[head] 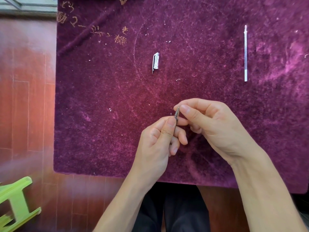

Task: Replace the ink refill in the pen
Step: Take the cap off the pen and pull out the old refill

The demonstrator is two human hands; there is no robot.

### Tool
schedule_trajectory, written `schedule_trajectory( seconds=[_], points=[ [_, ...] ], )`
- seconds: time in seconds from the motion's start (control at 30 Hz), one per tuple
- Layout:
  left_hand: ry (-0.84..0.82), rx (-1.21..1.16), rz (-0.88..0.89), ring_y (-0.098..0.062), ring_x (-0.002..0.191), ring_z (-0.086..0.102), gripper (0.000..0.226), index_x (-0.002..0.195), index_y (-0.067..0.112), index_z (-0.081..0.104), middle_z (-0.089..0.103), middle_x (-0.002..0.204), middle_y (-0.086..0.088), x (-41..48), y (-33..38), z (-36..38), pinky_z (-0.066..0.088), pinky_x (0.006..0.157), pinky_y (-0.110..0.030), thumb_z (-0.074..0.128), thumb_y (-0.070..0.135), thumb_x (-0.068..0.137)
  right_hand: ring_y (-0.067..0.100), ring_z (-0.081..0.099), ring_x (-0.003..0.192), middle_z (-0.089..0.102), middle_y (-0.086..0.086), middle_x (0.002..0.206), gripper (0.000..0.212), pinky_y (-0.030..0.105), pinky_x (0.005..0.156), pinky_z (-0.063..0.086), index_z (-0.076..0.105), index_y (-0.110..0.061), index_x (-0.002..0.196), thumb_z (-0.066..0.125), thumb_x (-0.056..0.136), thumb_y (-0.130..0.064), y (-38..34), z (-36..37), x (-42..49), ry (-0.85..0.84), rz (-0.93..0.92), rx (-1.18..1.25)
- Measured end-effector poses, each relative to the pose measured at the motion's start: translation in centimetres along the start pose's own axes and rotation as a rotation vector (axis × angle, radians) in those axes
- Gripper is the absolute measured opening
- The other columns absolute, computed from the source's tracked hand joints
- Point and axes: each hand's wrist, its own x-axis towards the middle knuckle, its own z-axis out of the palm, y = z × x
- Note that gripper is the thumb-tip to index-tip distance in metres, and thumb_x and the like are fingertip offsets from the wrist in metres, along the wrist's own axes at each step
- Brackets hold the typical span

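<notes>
While gripping the pen [176, 114] over the near middle of the purple mat [100, 114]: working at its cone-shaped tip end, which is pointing up and away. Left hand [157, 141] closing round the barrel, thumb pressing just below the cone; most of the barrel hiding inside the fist. Right hand [205, 124] pinching the cone between thumb and forefinger, other fingers curling loosely underneath.

Progress, as a judgement only:
- Cap [155, 61] already lying off, well apart, up toward the mat's centre, clip side facing left.
- Refill [245, 54] lying alone far right, running straight up and down the mat. Cannot tell whether old or new: ink level too small to read.
- Cone either coming off or going back on; cannot tell which from a single view. Cannot tell whether a refill is sitting inside the barrel.
- Remaining at least: finishing the cone, putting the cap back.

Count:
- pens: 1
- caps: 1
- loose refills: 1
- hands: 2, both busy on the pen
- mats: 1, dusty, with pale writing scratched at top left

Beyond the mat: reddish wooden floor [26, 106]; one green stool [16, 203] at lower left, partly cut off.
</notes>
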Motion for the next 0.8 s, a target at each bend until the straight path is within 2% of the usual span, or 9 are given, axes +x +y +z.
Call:
schedule_trajectory(
  seconds=[0.1,0.2,0.4,0.5,0.63,0.7,0.8],
  points=[
    [-0.001,0.068,0.007,0.002,0.045,0.046,0.035,0.094,0.013,0.069,0.064,0.055,0.013,0.2,0.2,0.0,0.04,0.05,-0.006,0.039,0.026,0.109,0.001,0.074,0.078,0.08,-0.005,0.083,0.022,0.008,0.063,0.051,0.083,-0.024,0.097,0.081,0.086,-0.043,-0.3,-0.1,0.1,0.01,-0.031,-0.023],
    [-0.016,0.083,-0.002,0.002,0.046,0.044,0.036,0.094,0.014,0.069,0.062,0.053,0.013,0.4,0.4,0.1,0.041,0.054,-0.008,0.038,0.025,0.11,0.002,0.077,0.079,0.081,-0.006,0.083,0.02,0.007,0.065,0.053,0.082,-0.022,0.096,0.08,0.085,-0.039,-0.5,-0.2,0.2,0.014,-0.049,-0.049],
    [-0.006,0.044,-0.012,0.001,0.046,0.044,0.039,0.103,0.005,0.07,0.063,0.056,0.01,0.5,0.3,0.1,0.04,0.052,-0.009,0.039,0.029,0.107,-0.002,0.072,0.077,0.08,-0.004,0.083,0.024,0.007,0.066,0.052,0.083,-0.021,0.106,0.074,0.091,-0.037,-0.6,-0.6,0.4,-0.02,-0.049,-0.044],
    [-0.006,0.066,-0.013,0.001,0.046,0.043,0.037,0.099,0.008,0.069,0.062,0.054,0.012,0.6,0.2,0.1,0.038,0.05,-0.009,0.038,0.027,0.108,-0.001,0.073,0.079,0.08,-0.003,0.084,0.022,0.007,0.066,0.052,0.082,-0.021,0.101,0.077,0.088,-0.039,-0.5,-0.9,0.4,-0.009,-0.051,-0.073],
    [-0.02,0.049,-0.027,-0.003,0.048,0.043,0.038,0.106,0.005,0.07,0.065,0.061,0.008,0.6,0.2,0.3,0.04,0.054,-0.018,0.04,0.029,0.107,-0.002,0.072,0.077,0.078,-0.008,0.08,0.016,0.007,0.066,0.052,0.081,-0.02,0.099,0.074,0.091,-0.032,-0.6,-1.3,0.4,-0.042,-0.046,-0.092],
    [-0.02,0.048,-0.032,-0.002,0.048,0.043,0.039,0.108,0.003,0.07,0.065,0.061,0.008,0.6,0.1,0.4,0.04,0.053,-0.015,0.04,0.029,0.107,-0.002,0.07,0.076,0.077,-0.01,0.08,0.017,0.007,0.066,0.052,0.08,-0.016,0.103,0.071,0.094,-0.028,-0.8,-1.5,0.4,-0.076,-0.04,-0.099],
    [-0.017,0.044,-0.032,-0.002,0.048,0.043,0.039,0.105,0.004,0.07,0.064,0.059,0.009,0.5,0.2,0.5,0.04,0.053,-0.013,0.04,0.029,0.107,-0.001,0.066,0.073,0.077,-0.006,0.081,0.022,0.009,0.064,0.05,0.081,-0.016,0.103,0.072,0.092,-0.033,-1.2,-1.7,0.5,-0.088,-0.036,-0.11]
  ],
)
